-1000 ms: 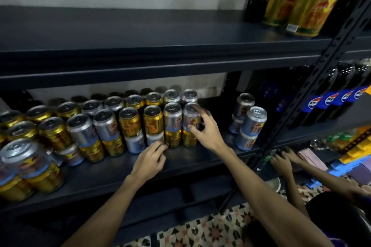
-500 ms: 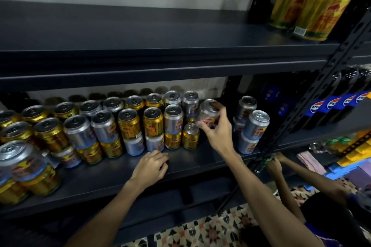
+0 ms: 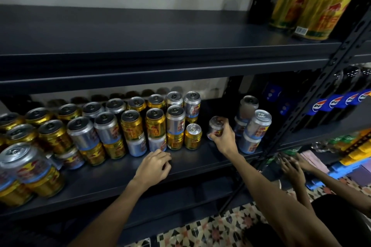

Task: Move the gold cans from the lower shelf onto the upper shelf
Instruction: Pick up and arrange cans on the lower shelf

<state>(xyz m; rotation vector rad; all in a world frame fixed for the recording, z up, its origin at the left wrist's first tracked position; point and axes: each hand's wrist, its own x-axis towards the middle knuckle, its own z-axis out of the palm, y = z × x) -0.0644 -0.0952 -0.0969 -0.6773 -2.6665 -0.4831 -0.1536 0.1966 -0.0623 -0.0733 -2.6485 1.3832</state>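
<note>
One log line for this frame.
right hand: grips silver can | left hand: rests on lower shelf, empty | nearest gold can: unstacked, untouched

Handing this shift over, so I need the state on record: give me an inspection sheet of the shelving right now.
Surface: lower shelf, dark metal, crowded with cans stacked two high; upper shelf above it.
Job's things: gold cans stand at the upper shelf's right end; a single gold can stands uncovered on the lower shelf, others mixed with silver ones.
Clutter: silver stack at the lower shelf's right end.
Grippers: right hand grips a silver can; left hand rests on the lower shelf, holding nothing.
Cables: nothing seen.
Surroundings: cola bottles on the next rack; another person's hands; patterned floor tiles.
</note>
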